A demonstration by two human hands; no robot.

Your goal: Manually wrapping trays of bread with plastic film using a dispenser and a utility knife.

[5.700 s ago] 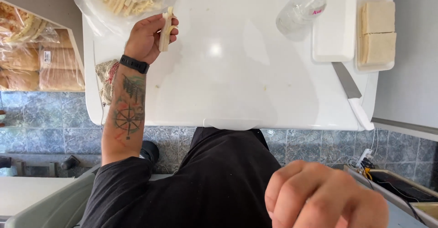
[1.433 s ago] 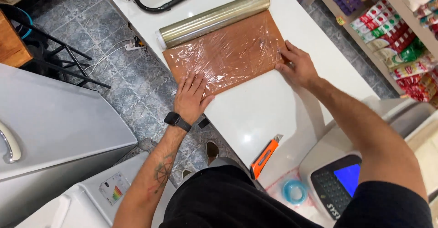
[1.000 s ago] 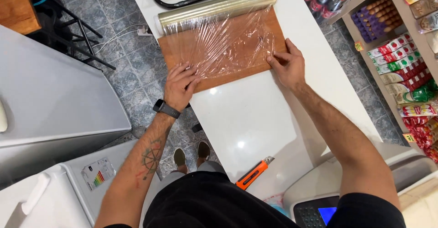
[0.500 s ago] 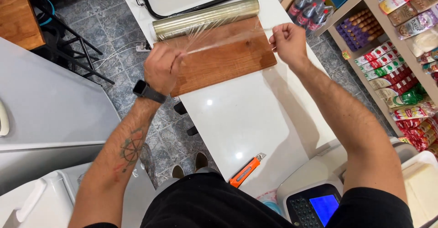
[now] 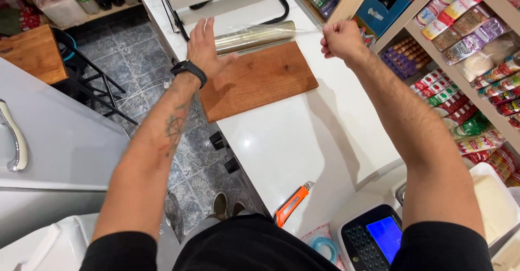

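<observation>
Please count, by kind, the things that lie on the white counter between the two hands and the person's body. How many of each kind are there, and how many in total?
Roll of cling film: 1
Wooden board: 1
Orange box cutter: 1
Roll of tape: 1
Total: 4

Orange utility knife [image 5: 291, 204] lies at white counter [image 5: 303, 141] edge; scale w/ blue screen [image 5: 374, 238] nearby; stocked shelves [image 5: 471, 38] at right.
</observation>
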